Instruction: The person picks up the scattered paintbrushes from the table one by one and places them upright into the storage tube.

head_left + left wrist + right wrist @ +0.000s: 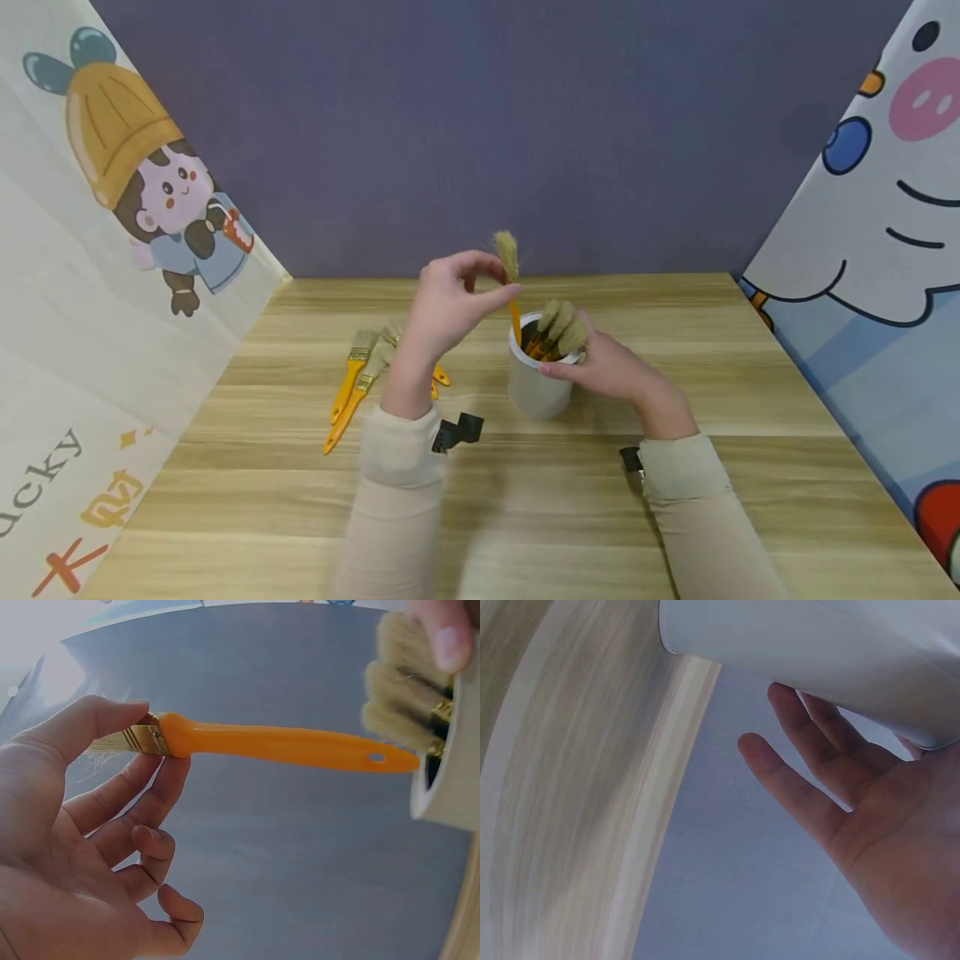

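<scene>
My left hand (448, 307) pinches a paintbrush (277, 746) between thumb and fingertips at its metal ferrule. The brush stands bristles up, its orange handle pointing down into the mouth of a white cylindrical cup (538, 393). Several other paintbrushes (562, 323) lean in the cup, bristles above the rim, toward its right side. At the cup's right, my right hand (611, 364) holds it, thumb near the front of the rim. In the right wrist view its fingers (821, 754) spread along the cup's wall, with one finger standing off it.
Several more paintbrushes (352, 375) with orange handles lie on the wooden table (247, 467), left of the cup and partly hidden by the left forearm. A dark partition (480, 142) rises behind the table, and printed cloth panels (67, 275) flank both sides.
</scene>
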### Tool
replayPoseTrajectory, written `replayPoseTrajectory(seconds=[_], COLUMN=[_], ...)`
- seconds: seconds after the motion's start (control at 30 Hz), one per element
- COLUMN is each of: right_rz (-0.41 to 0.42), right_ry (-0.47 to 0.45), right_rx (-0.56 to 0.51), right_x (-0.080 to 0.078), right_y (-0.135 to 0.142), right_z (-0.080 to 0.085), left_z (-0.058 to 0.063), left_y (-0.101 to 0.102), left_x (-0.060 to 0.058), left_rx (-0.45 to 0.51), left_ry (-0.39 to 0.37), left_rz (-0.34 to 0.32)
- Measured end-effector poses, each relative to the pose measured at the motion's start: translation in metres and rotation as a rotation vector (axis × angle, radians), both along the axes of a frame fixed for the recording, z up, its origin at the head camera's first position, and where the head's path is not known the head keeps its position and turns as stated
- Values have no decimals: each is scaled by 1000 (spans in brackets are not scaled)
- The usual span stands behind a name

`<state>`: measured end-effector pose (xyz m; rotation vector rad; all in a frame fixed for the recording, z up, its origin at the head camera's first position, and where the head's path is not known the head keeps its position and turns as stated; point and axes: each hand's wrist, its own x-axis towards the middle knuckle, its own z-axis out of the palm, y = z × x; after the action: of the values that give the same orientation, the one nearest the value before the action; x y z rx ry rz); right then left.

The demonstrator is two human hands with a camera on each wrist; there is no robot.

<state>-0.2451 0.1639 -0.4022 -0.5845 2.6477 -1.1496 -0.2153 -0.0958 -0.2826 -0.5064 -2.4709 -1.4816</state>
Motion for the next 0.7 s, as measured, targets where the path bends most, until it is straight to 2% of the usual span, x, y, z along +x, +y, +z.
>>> replayPoseTrajectory(seconds=[0.23, 0.37, 0.7], right_rz=[9, 22, 52], right_ry=[-22, -22, -28], right_rx=[-9, -22, -69], right_x=[-1, -2, -1], right_y=[0, -1, 0], right_z=[1, 2, 1], left_z=[-13, -21, -49], left_y=[10, 15, 25], left_x=[-1, -3, -7], left_rx=[4, -24, -109], left_ry=[-24, -48, -114], left_rz=[-49, -64, -104])
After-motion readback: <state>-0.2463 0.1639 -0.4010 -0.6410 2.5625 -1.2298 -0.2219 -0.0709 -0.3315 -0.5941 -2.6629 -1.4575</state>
